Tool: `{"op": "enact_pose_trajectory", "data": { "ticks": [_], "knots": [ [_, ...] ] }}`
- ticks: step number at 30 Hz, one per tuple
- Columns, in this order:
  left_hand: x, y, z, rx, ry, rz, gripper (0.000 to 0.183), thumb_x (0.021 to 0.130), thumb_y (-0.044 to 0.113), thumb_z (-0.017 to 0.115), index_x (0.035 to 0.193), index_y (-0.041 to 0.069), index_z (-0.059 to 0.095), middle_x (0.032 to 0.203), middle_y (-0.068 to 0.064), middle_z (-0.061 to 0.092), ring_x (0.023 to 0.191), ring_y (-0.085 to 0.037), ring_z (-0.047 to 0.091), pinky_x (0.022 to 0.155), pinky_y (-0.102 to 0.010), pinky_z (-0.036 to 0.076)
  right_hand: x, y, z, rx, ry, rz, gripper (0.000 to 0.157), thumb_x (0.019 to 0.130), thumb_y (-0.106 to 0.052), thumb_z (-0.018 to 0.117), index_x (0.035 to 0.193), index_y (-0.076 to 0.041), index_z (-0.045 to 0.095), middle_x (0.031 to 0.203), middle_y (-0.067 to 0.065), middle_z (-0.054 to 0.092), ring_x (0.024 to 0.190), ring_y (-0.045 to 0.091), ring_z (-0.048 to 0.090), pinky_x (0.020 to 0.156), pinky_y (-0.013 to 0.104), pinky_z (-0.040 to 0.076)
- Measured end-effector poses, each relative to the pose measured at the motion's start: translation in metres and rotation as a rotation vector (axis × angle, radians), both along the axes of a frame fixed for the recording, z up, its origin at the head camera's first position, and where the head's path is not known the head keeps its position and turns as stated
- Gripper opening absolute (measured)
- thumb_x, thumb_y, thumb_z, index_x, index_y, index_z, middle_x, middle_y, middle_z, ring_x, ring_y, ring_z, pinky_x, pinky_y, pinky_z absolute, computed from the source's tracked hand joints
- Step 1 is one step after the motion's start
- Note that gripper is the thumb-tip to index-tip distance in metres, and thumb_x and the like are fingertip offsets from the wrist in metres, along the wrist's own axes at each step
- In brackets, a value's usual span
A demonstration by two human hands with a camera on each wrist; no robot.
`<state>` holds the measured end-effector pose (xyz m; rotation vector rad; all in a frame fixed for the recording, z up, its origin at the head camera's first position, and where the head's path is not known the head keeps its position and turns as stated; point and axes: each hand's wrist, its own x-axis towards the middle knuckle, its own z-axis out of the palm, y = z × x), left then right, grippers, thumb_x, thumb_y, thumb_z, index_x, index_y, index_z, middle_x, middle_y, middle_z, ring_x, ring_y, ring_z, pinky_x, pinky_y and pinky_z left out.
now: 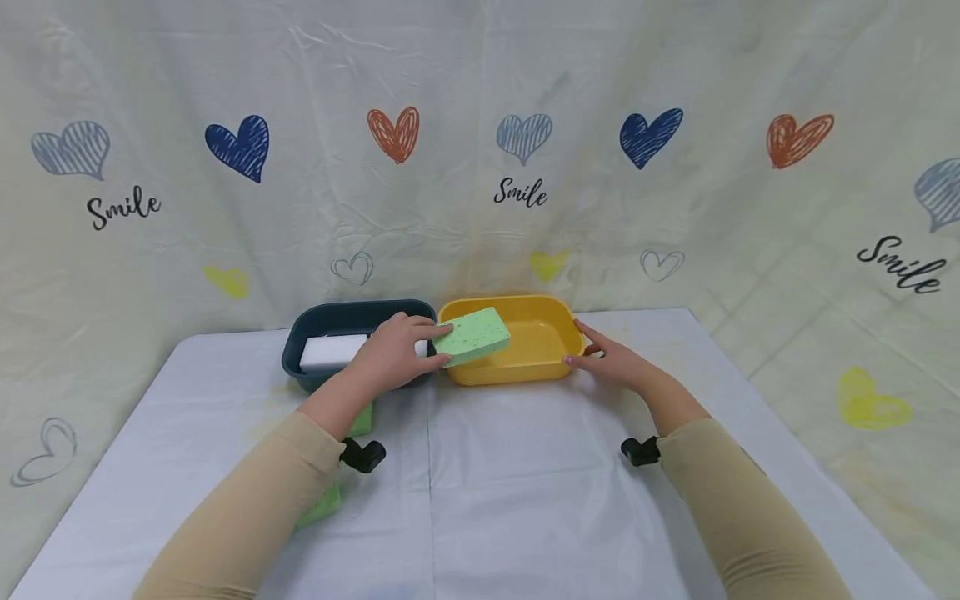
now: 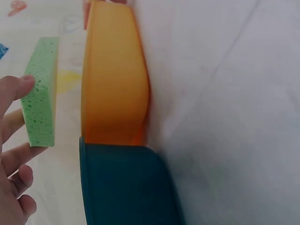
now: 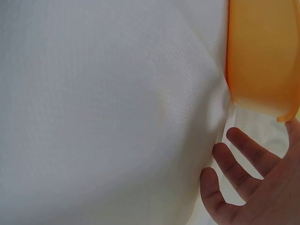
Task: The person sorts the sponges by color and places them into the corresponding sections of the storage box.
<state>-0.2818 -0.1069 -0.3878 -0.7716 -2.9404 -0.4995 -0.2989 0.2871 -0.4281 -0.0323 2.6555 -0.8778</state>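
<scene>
My left hand (image 1: 396, 352) pinches a speckled green sponge (image 1: 477, 335) between thumb and fingers. The sponge is tilted and held above the left part of a yellow basin (image 1: 536, 342). In the left wrist view the porous face of the sponge shows, with fingertips at its edges. My right hand (image 1: 611, 361) touches the right end of the basin, its index finger at the rim and its thumb near the front corner. Its other fingers are spread and fairly straight in the right wrist view. A dark teal basin (image 1: 300, 329) stands left of the yellow one, partly hidden by my left hand.
White blocks (image 1: 330, 352) lie in the teal basin. On the white-covered table (image 1: 525, 492), a green piece (image 1: 362, 419) and another green piece (image 1: 322, 507) show partly from under my left arm. A heart-printed curtain (image 1: 457, 217) hangs right behind the basins.
</scene>
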Motion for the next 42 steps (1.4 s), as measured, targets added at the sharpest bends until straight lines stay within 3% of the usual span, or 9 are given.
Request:
{"op": "enact_pose_trajectory", "data": {
  "ticks": [7, 16, 25, 31, 35, 42],
  "knots": [
    [-0.03, 0.033, 0.001, -0.056, -0.1, 0.024, 0.057, 0.089, 0.056, 0.067, 0.141, 0.037, 0.055, 0.137, 0.0, 0.058, 0.115, -0.024, 0.047, 0.098, -0.042, 0.043, 0.002, 0.0, 0.001, 0.001, 0.001, -0.006, 0.098, 0.084, -0.069, 0.062, 0.159, -0.041, 0.006, 0.142, 0.021, 0.044, 0.12, 0.04, 0.045, 0.103, 0.064, 0.038],
    [-0.056, 0.071, -0.01, -0.089, -0.157, 0.025, 0.05, 0.088, 0.05, 0.071, 0.135, 0.035, 0.062, 0.133, 0.006, 0.063, 0.117, -0.022, 0.051, 0.108, -0.041, 0.038, 0.004, 0.0, 0.004, 0.009, 0.006, 0.003, 0.1, 0.082, -0.073, 0.061, 0.159, -0.041, 0.006, 0.141, 0.02, 0.045, 0.119, 0.038, 0.046, 0.103, 0.062, 0.039],
    [-0.064, 0.082, -0.014, -0.177, -0.23, 0.046, 0.049, 0.09, 0.047, 0.07, 0.137, 0.034, 0.061, 0.137, 0.003, 0.06, 0.13, -0.029, 0.044, 0.115, -0.048, 0.027, 0.0, 0.001, 0.0, 0.014, 0.001, -0.008, 0.097, 0.083, -0.071, 0.062, 0.159, -0.043, 0.006, 0.142, 0.018, 0.045, 0.119, 0.037, 0.047, 0.102, 0.061, 0.04],
    [-0.067, 0.089, -0.016, -0.264, -0.192, 0.02, 0.051, 0.091, 0.046, 0.07, 0.14, 0.035, 0.058, 0.139, 0.006, 0.059, 0.139, -0.034, 0.035, 0.118, -0.049, 0.018, 0.0, 0.002, 0.002, 0.013, 0.006, -0.003, 0.096, 0.084, -0.069, 0.062, 0.158, -0.044, 0.007, 0.142, 0.018, 0.045, 0.12, 0.037, 0.047, 0.103, 0.061, 0.04],
    [-0.068, 0.093, -0.017, -0.297, -0.157, 0.006, 0.052, 0.091, 0.046, 0.07, 0.14, 0.036, 0.058, 0.139, 0.006, 0.059, 0.134, -0.033, 0.037, 0.115, -0.049, 0.021, -0.001, 0.002, 0.001, 0.008, 0.009, 0.0, 0.096, 0.084, -0.069, 0.062, 0.158, -0.044, 0.007, 0.141, 0.018, 0.046, 0.119, 0.037, 0.047, 0.103, 0.06, 0.04],
    [-0.068, 0.093, -0.016, -0.265, -0.133, 0.004, 0.054, 0.091, 0.046, 0.07, 0.142, 0.034, 0.056, 0.14, 0.003, 0.057, 0.134, -0.031, 0.039, 0.116, -0.049, 0.023, -0.001, 0.002, 0.001, 0.014, 0.004, -0.003, 0.098, 0.082, -0.072, 0.062, 0.158, -0.044, 0.007, 0.141, 0.018, 0.046, 0.119, 0.037, 0.047, 0.103, 0.061, 0.04]
  ]
}}
